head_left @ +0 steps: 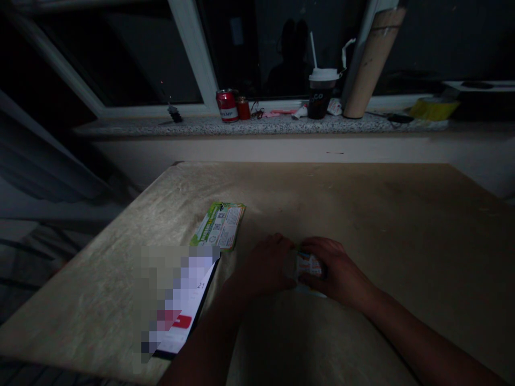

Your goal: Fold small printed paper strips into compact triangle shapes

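A small printed packet (309, 265) with pale and orange markings lies low over the table between my hands, and its kind is hard to make out in the dim light. My right hand (338, 271) grips its right side, fingers at the far edge and thumb at the near side. My left hand (267, 265) curls around its left edge, thumb and fingers on opposite sides. Left of my hands, a green and white printed card pack (219, 228) rests flat. Nearer to me lies a lit phone (193, 300), partly pixelated, beside my left forearm.
A cloth-covered table (362, 203) stands against the wall below a window. On the stone sill (265, 126) are a red can (227, 106), a small red jar (243, 108), a lidded cup (319, 96) with a straw, a tall tan cylinder (374, 64) and a yellow item (433, 109).
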Demonstrator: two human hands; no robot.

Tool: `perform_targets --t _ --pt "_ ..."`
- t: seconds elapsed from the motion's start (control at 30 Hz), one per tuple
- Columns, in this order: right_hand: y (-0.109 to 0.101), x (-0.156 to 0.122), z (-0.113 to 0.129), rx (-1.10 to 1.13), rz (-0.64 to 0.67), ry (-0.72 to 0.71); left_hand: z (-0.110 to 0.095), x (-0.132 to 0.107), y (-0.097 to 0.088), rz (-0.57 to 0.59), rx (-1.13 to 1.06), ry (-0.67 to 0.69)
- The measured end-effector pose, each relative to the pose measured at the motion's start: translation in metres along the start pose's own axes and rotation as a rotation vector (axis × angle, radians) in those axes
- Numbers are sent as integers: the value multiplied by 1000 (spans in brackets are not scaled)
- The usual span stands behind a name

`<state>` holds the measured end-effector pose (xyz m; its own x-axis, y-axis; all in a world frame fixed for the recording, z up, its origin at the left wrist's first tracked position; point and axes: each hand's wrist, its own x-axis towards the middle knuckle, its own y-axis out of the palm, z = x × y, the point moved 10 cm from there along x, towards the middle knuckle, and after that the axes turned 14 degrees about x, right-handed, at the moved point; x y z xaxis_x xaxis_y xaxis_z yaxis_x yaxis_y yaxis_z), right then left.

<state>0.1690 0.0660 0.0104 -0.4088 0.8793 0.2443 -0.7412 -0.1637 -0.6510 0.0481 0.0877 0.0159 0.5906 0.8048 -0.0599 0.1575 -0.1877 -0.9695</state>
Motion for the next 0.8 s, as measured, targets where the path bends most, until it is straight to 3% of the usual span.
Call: perform_targets --t 0.37,0.8 --pt "-2 -1 1 8 -15 -26 0 0 -1 -31 9 27" --pt "-1 0 3 10 2 -17 -5 -1 -2 19 12 38"
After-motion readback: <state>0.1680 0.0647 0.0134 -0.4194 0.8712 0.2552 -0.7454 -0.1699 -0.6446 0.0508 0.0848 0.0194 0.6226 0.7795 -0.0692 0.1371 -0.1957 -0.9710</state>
